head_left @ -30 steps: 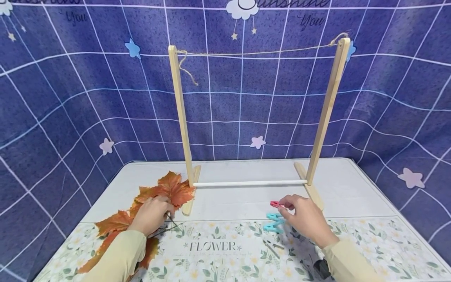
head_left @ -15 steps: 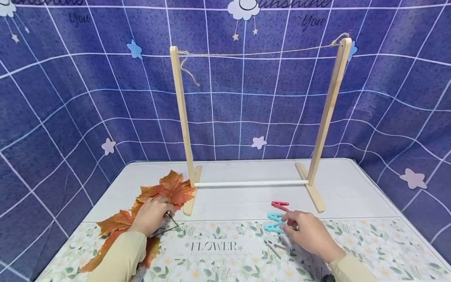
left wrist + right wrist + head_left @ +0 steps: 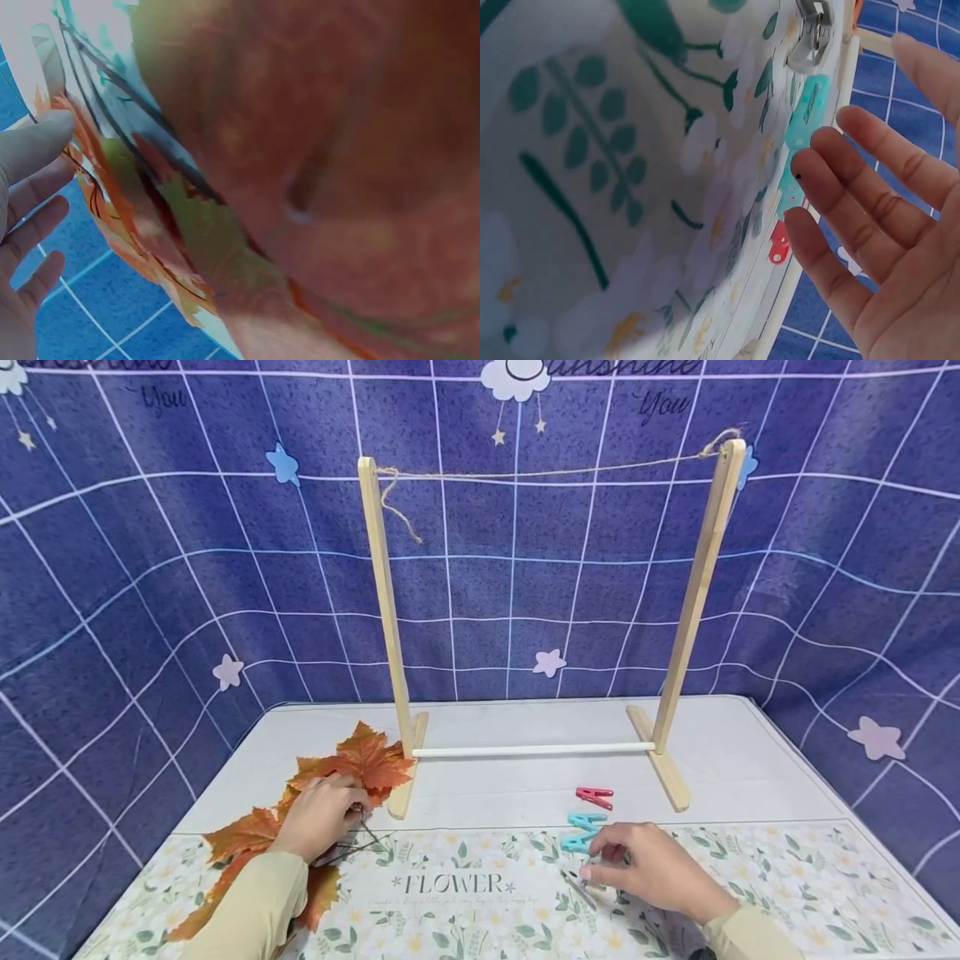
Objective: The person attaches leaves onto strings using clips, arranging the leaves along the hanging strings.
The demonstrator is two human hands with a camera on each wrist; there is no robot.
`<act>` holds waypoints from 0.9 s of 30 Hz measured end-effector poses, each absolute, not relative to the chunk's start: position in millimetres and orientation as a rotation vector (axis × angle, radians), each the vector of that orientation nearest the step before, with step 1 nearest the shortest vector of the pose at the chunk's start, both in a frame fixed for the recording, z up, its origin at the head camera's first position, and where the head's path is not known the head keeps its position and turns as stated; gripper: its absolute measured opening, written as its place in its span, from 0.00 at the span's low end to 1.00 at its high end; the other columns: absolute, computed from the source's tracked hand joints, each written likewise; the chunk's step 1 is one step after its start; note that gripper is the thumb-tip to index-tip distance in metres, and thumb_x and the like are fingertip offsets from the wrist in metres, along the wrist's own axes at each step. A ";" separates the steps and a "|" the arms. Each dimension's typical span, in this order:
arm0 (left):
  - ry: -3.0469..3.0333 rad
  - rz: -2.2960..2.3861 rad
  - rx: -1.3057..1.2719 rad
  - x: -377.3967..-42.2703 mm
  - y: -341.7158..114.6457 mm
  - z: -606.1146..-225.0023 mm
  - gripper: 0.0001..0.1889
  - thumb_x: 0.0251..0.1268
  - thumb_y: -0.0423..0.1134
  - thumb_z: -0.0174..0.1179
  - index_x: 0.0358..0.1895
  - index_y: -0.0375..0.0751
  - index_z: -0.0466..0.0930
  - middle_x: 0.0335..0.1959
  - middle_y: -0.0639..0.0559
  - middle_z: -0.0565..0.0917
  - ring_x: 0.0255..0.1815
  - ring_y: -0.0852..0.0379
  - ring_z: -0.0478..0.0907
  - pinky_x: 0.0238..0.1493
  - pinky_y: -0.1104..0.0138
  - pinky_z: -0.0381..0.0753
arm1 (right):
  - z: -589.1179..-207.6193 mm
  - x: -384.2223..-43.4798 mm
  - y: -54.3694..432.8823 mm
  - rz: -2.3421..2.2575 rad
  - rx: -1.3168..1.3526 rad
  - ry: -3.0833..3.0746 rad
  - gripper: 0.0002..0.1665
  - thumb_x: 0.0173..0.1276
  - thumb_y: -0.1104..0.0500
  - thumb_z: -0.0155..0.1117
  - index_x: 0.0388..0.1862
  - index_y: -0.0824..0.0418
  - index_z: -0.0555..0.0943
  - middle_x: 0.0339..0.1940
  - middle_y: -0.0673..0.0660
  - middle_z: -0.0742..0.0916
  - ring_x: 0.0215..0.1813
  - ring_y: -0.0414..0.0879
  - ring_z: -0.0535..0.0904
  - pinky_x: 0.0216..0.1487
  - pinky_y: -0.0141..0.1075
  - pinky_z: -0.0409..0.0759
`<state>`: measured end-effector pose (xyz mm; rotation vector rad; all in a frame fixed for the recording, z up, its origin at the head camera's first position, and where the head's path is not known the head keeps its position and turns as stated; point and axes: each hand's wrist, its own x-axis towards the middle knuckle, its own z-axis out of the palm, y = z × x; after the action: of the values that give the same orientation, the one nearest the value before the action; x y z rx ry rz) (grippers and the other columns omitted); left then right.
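Observation:
In the head view, my left hand [image 3: 322, 814] rests on a spray of orange artificial maple leaves [image 3: 367, 760] at the table's left. The left wrist view shows its thumb touching a leaf edge [image 3: 82, 127], with loosely spread fingers. My right hand [image 3: 648, 868] hovers low at the right, thumb and forefinger by a grey clothespin [image 3: 577, 890]. Its fingers look relaxed and hold nothing in the right wrist view, where the grey clothespin [image 3: 810, 37] lies apart from them. Behind it lie two teal clothespins [image 3: 579, 843] and a red clothespin [image 3: 594, 797].
A wooden stand with two posts [image 3: 693, 602] joined by a white rod [image 3: 532, 750] stands at the back. Twine [image 3: 525, 474] runs between the post tops. The table wears a floral cloth [image 3: 450, 927], with a blue grid curtain [image 3: 480, 585] behind.
A second ago my right hand pinched the red clothespin; it let go, leaving it behind the teal ones, and moved toward me to the grey clothespin. My left hand stayed on the leaves.

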<state>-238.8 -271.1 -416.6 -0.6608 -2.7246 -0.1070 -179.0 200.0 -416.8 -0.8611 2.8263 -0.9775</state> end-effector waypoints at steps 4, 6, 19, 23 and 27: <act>-2.738 -0.136 -0.642 -237.9 -265.6 -412.5 0.09 0.54 0.31 0.76 0.32 0.53 0.89 0.35 0.58 0.85 0.41 0.52 0.80 0.53 0.49 0.77 | -416.9 -176.1 198.3 -0.956 -0.844 2.791 0.19 0.64 0.36 0.71 0.38 0.49 0.86 0.31 0.38 0.82 0.33 0.32 0.76 0.34 0.33 0.77; -2.736 -0.149 -0.648 -237.7 -263.8 -411.5 0.09 0.53 0.32 0.77 0.33 0.52 0.89 0.36 0.57 0.86 0.42 0.52 0.80 0.52 0.49 0.77 | -417.5 -175.2 197.8 -0.953 -0.833 2.770 0.18 0.63 0.37 0.73 0.37 0.48 0.86 0.31 0.39 0.82 0.33 0.33 0.76 0.34 0.33 0.77; -2.706 -0.185 -0.705 -238.5 -261.6 -407.9 0.10 0.52 0.31 0.77 0.34 0.51 0.89 0.35 0.58 0.86 0.42 0.52 0.81 0.54 0.49 0.78 | -421.4 -173.9 195.6 -0.825 -0.832 2.768 0.23 0.51 0.35 0.80 0.34 0.46 0.82 0.27 0.39 0.78 0.30 0.33 0.71 0.31 0.33 0.71; -2.701 -0.199 -0.710 -237.7 -261.7 -407.4 0.11 0.51 0.31 0.78 0.34 0.52 0.89 0.36 0.58 0.86 0.44 0.52 0.82 0.56 0.49 0.77 | -423.4 -173.2 194.5 -0.758 -0.832 2.802 0.23 0.51 0.35 0.80 0.32 0.45 0.79 0.26 0.38 0.76 0.29 0.32 0.68 0.31 0.34 0.69; -2.685 -0.193 -0.704 -237.2 -261.8 -407.2 0.11 0.51 0.32 0.78 0.34 0.53 0.89 0.38 0.57 0.86 0.46 0.51 0.82 0.56 0.50 0.76 | -423.6 -172.7 193.7 -0.738 -0.835 2.823 0.23 0.51 0.36 0.80 0.30 0.45 0.78 0.25 0.38 0.75 0.28 0.32 0.67 0.31 0.34 0.67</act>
<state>-237.2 -261.8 -407.2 -0.7041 -2.6849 -0.1926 -172.7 193.7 -423.6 -0.8353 2.8234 -0.7377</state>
